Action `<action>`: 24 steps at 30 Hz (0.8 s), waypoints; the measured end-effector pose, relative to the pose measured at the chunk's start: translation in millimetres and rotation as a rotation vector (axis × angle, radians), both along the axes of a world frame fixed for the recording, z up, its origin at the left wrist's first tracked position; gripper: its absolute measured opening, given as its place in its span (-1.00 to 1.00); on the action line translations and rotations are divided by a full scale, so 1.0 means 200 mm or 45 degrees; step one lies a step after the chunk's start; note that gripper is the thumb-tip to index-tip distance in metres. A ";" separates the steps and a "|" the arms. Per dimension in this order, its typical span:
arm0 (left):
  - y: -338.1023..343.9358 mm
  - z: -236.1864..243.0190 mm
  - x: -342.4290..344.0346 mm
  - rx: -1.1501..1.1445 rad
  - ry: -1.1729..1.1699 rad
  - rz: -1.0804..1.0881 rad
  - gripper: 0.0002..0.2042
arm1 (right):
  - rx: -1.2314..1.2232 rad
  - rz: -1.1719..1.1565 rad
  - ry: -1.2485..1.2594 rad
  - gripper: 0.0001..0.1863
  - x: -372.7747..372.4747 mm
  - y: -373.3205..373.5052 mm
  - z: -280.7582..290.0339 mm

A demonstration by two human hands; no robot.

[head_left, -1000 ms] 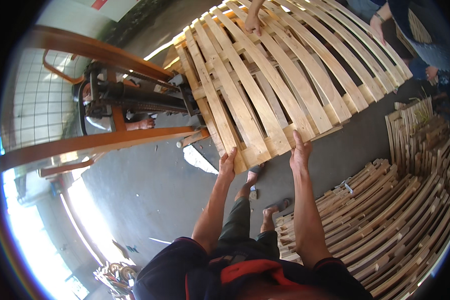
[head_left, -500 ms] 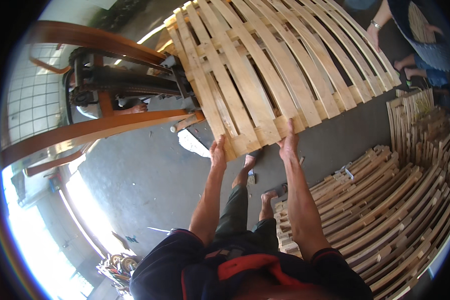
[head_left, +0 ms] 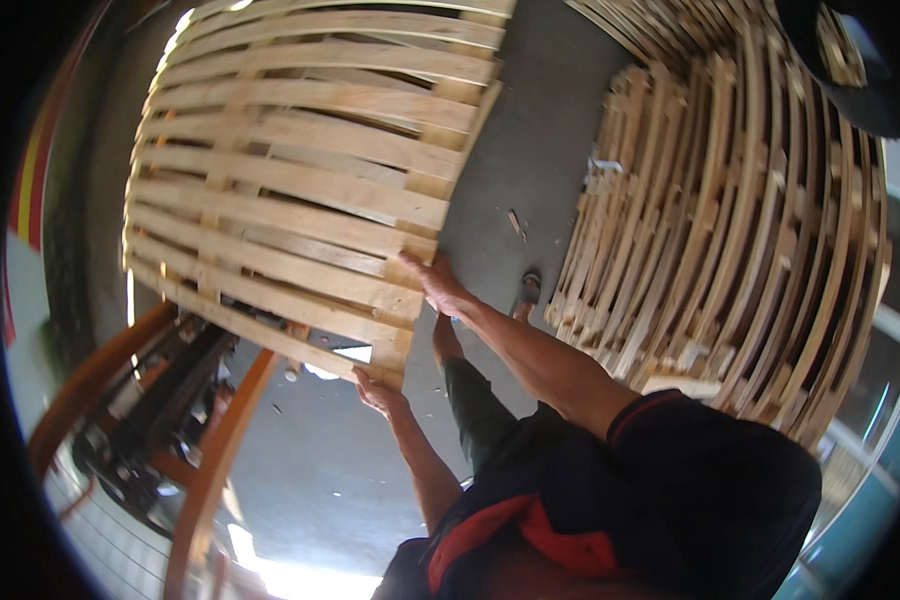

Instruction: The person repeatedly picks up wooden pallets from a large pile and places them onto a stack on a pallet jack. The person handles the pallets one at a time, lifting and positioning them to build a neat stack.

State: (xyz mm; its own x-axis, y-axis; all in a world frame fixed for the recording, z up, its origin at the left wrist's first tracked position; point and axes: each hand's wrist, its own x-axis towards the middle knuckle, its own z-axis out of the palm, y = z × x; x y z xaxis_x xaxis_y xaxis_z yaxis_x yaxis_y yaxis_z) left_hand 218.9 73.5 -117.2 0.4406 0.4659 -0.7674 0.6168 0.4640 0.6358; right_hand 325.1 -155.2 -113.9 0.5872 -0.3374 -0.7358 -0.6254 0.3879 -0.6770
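Head view shows that the scene has turned since half a second ago: the pallet, which was at the upper middle and right, now fills the upper left, and its slats, before running steeply down the picture, now run across it. The stack has gone from the lower right to the upper right, and the machine from the upper left to the lower left. The left hand keeps its grip clenched on the near corner of the pallet, and the right hand grasps the same edge farther up. The pallet is above the floor, its lower side passing over the posts of the machine. Each slat has its long axis from left to right, dipping a little to the right; the row of slats goes upward, and its upper end is cut by the picture border. The held edge points to the right, leaning outward at the top. The pallet is of pale, smooth wood, with flat slats and narrow gaps over cross boards. In the stack the wood is browner and layered closely. The machine has orange bars and dark parts; the floor is grey, with small scraps.
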 end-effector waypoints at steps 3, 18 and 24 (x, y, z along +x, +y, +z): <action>0.05 -0.06 -0.02 0.026 0.110 -0.083 -0.41 | 0.074 0.047 -0.162 -0.41 -0.01 0.00 -0.05; -0.01 -0.25 0.07 -0.161 0.014 0.162 -0.77 | 0.332 0.013 0.179 -0.29 -0.03 -0.02 -0.36; 0.18 -0.42 0.24 0.023 -0.064 0.073 -0.70 | 0.437 0.158 -0.020 -0.30 0.14 0.06 -0.46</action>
State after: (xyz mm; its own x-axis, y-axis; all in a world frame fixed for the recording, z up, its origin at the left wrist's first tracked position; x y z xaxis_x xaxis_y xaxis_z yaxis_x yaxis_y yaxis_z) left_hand 266.9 109.8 -201.4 0.4504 0.5053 -0.7361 0.5564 0.4860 0.6740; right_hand 353.0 -143.3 -205.7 0.6203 0.0023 -0.7844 -0.6725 0.5163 -0.5303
